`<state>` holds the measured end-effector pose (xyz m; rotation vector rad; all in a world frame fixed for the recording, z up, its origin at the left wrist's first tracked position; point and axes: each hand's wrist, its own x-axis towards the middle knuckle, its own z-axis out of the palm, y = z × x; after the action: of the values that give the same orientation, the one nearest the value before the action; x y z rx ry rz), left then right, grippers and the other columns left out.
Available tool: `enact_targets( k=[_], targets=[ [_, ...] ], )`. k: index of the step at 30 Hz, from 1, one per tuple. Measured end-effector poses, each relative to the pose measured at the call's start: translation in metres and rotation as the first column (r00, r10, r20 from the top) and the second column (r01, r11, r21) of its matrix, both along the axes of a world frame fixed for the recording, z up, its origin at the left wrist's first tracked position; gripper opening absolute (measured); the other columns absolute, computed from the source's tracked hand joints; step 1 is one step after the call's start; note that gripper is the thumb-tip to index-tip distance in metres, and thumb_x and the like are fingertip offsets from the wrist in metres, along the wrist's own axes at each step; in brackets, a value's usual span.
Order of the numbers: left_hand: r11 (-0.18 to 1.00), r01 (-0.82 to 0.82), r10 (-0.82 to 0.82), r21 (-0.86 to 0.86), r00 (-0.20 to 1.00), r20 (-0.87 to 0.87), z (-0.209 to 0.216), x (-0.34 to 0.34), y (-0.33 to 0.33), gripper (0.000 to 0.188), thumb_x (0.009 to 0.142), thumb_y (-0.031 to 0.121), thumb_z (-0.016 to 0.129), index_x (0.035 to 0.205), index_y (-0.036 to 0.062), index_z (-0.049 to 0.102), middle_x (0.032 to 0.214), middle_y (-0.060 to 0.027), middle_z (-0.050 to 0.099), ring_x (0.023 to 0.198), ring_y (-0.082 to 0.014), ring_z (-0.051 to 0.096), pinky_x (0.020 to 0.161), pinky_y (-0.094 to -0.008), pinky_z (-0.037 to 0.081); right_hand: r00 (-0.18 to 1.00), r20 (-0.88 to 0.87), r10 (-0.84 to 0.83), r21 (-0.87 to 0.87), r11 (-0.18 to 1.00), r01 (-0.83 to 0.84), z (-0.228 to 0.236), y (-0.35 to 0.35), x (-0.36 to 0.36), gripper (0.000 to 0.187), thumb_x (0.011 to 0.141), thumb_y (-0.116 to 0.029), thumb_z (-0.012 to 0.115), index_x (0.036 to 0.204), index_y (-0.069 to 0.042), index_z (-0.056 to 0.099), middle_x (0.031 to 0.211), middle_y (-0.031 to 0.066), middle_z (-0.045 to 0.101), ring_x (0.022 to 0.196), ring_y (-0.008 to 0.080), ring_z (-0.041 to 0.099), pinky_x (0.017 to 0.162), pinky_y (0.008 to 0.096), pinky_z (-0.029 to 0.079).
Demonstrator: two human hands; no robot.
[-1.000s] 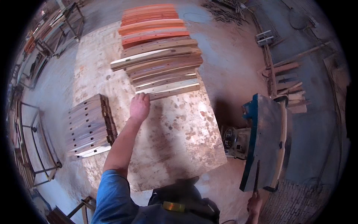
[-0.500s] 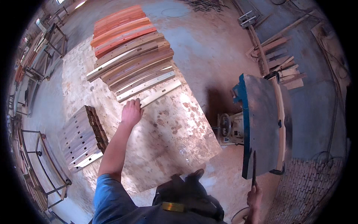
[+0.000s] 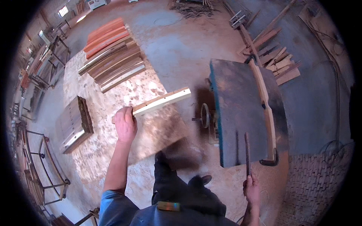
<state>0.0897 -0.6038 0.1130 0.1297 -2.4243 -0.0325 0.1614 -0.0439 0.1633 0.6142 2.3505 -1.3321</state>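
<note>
My left hand (image 3: 125, 122) is closed round the near end of a wooden slat (image 3: 162, 101), pale on its side and browner on top. The slat is held up off the board sheet, its far end pointing right toward a machine. At the lower right, my right hand (image 3: 252, 188) grips a thin, dark stick (image 3: 247, 152). The stick's tip reaches over the near edge of the machine's flat grey table (image 3: 239, 98). A curved wooden strip (image 3: 268, 113) lies along that table, with a clamp (image 3: 269, 161) at its near end.
On the pale sheet (image 3: 151, 135) lie rows of brown slats (image 3: 120, 62) and reddish slats (image 3: 105, 35). A stacked block of slats (image 3: 75, 126) stands at left. A handwheel (image 3: 204, 115) juts from the machine. Offcuts (image 3: 281, 64) lie beyond it; a metal frame cart (image 3: 45, 162) stands far left.
My left hand has lifted the slat from beside the row and brought it nearer. The view has shifted, and the machine now sits closer. The stick stays in my right hand.
</note>
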Motion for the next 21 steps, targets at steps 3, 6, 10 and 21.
enact_targets(
  k=[3,6,10,21],
  targets=[
    [0.999,-0.021,0.022,-0.048,1.000,0.023,0.013,0.015,0.075,0.057,0.072,-0.003,0.065,0.128,0.0009,0.052,0.115,-0.0184,0.058,0.103,-0.0353,0.057,0.086,-0.0471,0.046,0.997,-0.068,0.024,-0.044,0.999,-0.027,-0.013,0.061,0.014,0.043,0.104,-0.025,0.046,0.144,-0.008,0.049,0.062,-0.0043,0.048,0.049,0.0056,0.044,0.044,0.0238,0.038],
    [0.979,-0.069,0.023,0.190,0.971,0.236,0.016,0.025,0.155,0.057,0.072,-0.002,0.065,0.128,0.0024,0.055,0.112,-0.0195,0.058,0.102,-0.0378,0.057,0.085,-0.0466,0.047,0.994,-0.107,-0.014,-0.088,0.996,0.004,-0.016,0.115,0.039,0.043,0.104,-0.026,0.045,0.144,-0.009,0.049,0.061,-0.0047,0.047,0.047,0.0049,0.043,0.042,0.0235,0.036],
    [0.406,-0.192,-0.436,0.893,0.818,0.375,0.010,0.029,0.265,0.047,0.087,0.007,0.063,0.133,0.0056,0.055,0.097,-0.0100,0.067,0.087,-0.0198,0.065,0.077,-0.0341,0.052,0.990,-0.126,-0.063,-0.088,0.995,0.052,-0.027,0.169,0.062,0.044,0.103,-0.024,0.047,0.144,-0.008,0.049,0.062,-0.0046,0.048,0.051,0.0048,0.044,0.045,0.0233,0.038],
    [-0.460,-0.315,-0.533,0.830,0.846,0.026,-0.043,-0.014,0.514,0.018,0.100,0.018,0.047,0.112,0.0059,0.054,0.088,-0.0069,0.058,0.069,-0.0173,0.059,0.061,-0.0336,0.053,0.964,-0.059,-0.260,-0.185,0.952,0.245,-0.051,0.228,0.147,0.044,0.103,-0.020,0.050,0.144,-0.005,0.048,0.065,-0.0041,0.050,0.056,0.0050,0.045,0.051,0.0229,0.039]
  ],
)
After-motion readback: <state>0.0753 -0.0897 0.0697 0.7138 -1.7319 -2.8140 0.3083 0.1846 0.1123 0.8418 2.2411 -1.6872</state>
